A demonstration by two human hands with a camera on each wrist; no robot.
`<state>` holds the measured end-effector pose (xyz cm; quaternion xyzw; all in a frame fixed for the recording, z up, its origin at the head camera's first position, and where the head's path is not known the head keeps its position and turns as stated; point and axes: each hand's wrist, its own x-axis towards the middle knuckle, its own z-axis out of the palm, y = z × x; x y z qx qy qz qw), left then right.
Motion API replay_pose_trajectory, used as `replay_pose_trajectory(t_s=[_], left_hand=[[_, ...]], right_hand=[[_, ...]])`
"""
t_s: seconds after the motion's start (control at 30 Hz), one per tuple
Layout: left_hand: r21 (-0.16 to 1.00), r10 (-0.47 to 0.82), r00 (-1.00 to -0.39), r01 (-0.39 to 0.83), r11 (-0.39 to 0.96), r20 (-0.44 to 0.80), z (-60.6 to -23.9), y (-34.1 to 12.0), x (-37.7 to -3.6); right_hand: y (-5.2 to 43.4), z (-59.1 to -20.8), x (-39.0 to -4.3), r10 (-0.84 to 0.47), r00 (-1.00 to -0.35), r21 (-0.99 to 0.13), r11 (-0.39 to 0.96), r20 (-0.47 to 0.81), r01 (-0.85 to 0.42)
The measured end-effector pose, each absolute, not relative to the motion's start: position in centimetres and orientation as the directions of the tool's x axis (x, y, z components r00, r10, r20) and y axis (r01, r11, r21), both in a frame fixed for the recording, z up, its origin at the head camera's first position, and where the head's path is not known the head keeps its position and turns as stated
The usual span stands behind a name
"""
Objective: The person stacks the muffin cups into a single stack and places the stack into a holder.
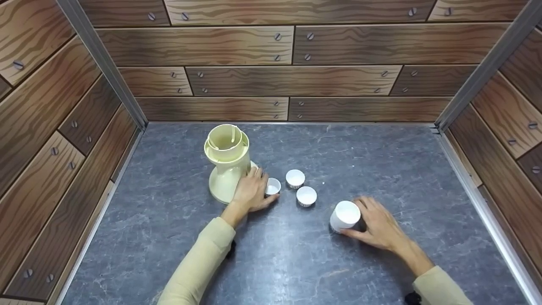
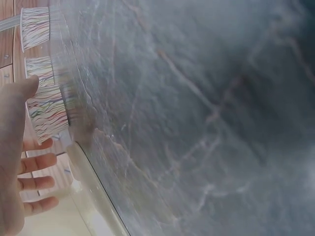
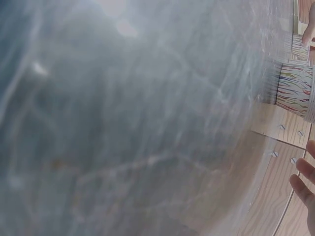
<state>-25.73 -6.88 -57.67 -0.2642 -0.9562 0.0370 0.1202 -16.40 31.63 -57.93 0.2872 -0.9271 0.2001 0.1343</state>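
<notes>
Pressure should be light and level, I judge, as I see the right hand [image 1: 378, 225] spread about the tall white cup [image 1: 344, 217] and the left hand [image 1: 252, 190] spread about the leftmost small cup [image 1: 273, 186] near the cream-coloured stand [image 1: 229, 165].

Plain beige sleeves [image 1: 192, 267], black pieces [image 1: 231, 250] near the cuffs [image 1: 223, 229]

Shiny plastic stand [image 1: 222, 184] on a glossy tabletop [image 1: 381, 161].
Wood-print wall [image 1: 237, 80] at twelve o'clock; metal rail [image 1: 493, 228] at four.
</notes>
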Motion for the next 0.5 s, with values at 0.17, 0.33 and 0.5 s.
replay_pose_trajectory(t_s=[0.17,0.33,0.5], left_hand=[[-0.133,0.512,-0.83,0.494,0.859,0.222,-57.6,-6.8,-25.5],[-0.139,0.526,-0.815,0.507,0.851,0.243,-57.6,-6.8,-25.1],[-0.172,0.539,-0.803,0.511,0.842,0.254,-57.6,-6.8,-24.7]], right_hand=[[31.5,-57.8,-16.3,-0.479,-0.799,-0.291,0.756,0.364,-0.586],[31.5,-57.7,-16.3,-0.475,-0.805,-0.295,0.76,0.357,-0.579],[31.5,-57.8,-16.3,-0.47,-0.806,-0.293,0.763,0.36,-0.576]])
